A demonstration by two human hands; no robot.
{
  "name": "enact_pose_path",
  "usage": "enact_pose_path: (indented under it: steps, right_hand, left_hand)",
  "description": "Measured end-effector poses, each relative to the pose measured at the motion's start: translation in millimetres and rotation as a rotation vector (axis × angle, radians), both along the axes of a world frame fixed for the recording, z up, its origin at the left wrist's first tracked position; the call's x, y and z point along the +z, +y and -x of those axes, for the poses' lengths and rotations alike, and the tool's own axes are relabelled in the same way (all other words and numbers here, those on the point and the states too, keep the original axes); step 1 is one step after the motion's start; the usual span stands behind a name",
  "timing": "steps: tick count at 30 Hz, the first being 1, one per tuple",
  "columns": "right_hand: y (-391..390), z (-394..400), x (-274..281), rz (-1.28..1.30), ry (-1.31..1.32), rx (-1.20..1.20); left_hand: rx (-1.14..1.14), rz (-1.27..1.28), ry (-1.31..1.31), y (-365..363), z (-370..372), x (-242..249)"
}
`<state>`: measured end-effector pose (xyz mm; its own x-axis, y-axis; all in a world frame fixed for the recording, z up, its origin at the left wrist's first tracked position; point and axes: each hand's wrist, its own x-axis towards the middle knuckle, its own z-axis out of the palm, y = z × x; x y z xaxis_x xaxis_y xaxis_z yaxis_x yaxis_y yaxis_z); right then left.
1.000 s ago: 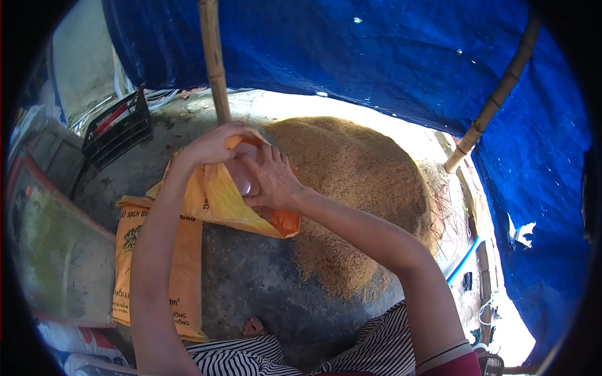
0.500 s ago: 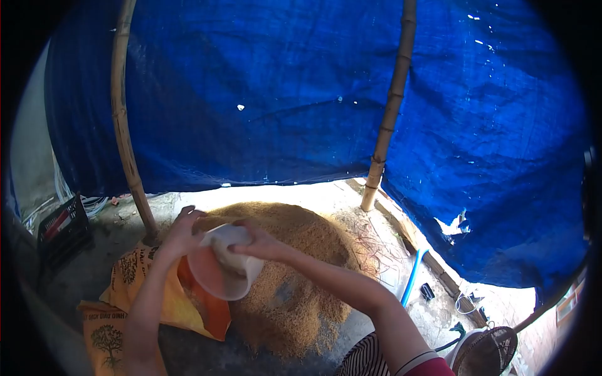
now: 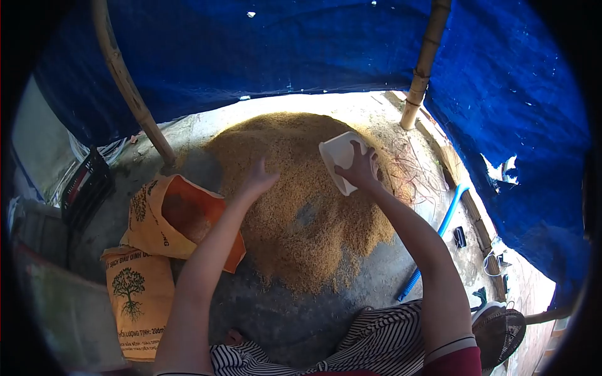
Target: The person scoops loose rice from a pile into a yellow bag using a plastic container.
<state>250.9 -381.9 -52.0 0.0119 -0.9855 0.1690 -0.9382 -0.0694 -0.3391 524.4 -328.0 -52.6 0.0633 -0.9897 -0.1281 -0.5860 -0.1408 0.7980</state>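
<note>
My right hand [image 3: 362,168] grips a white plastic tub [image 3: 339,156] by its bottom, over the right part of a large heap of golden-brown grain or husks [image 3: 295,219]. The tub is tilted on its side, its mouth turned left. My left hand [image 3: 262,180] is held above the left part of the heap, fingers apart, with nothing in it. An orange sack [image 3: 177,216] lies open to the left of the heap, with loose material inside its mouth. Below it is another orange sack [image 3: 139,301] with a printed tree.
A blue tarp [image 3: 263,56] hangs behind on bamboo poles [image 3: 128,81]. At the left is a black crate [image 3: 86,188]. A blue pipe [image 3: 446,219], a small black object and a round basket [image 3: 505,332] are at the right.
My view has tilted down. The tub has moved right, away from the sack, in my right hand. My left hand has let go of it and is apart from it.
</note>
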Motion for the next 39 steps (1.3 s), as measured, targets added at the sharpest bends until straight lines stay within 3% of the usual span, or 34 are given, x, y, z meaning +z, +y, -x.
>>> enact_pose_path:
  steps: [5,9,12,17,19,21,24,27,31,36,39]
  right_hand:
    - [-0.9,20.7,-54.5,0.014,0.095,0.049]
    - [6.7,15.8,-71.1,-0.135,0.140,0.104]
    - [11.4,1.4,-59.0,-0.223,0.193,0.131]
    - [-6.8,-36.2,-26.6,-0.265,0.255,0.263]
    - [-16.1,-81.5,-9.1,0.057,0.252,0.380]
    - [-30.3,-126.0,1.0,0.245,0.323,0.510]
    - [-66.4,-184.7,-45.1,0.459,0.527,0.571]
    - [-43.8,-200.7,-84.3,0.313,0.629,0.656]
    - [-8.1,-177.6,-86.7,0.244,0.639,0.767]
    - [37.0,-136.5,-80.3,0.189,0.438,0.813]
    - [67.5,-117.7,-75.6,0.157,0.374,0.861]
  left_hand:
    - [0.242,-0.103,-0.047,0.9,15.0,-107.3]
    - [0.458,-0.283,-0.210,19.6,14.4,-156.6]
    - [0.484,-0.319,-0.374,34.7,2.0,-184.5]
    - [0.383,-0.315,-0.381,51.3,-12.1,-198.9]
    - [0.350,-0.342,-0.333,50.6,-12.3,-217.0]
    - [0.300,-0.159,-0.162,56.5,-11.5,-231.9]
    - [0.287,-0.212,-0.195,49.8,-6.5,-232.9]
    - [0.289,-0.189,-0.108,46.9,-13.7,-239.3]
    - [0.270,-0.127,-0.014,56.6,-18.0,-241.3]
    - [0.215,-0.102,-0.216,64.1,-8.3,-256.7]
    - [0.045,-0.054,-0.089,72.6,-9.2,-242.7]
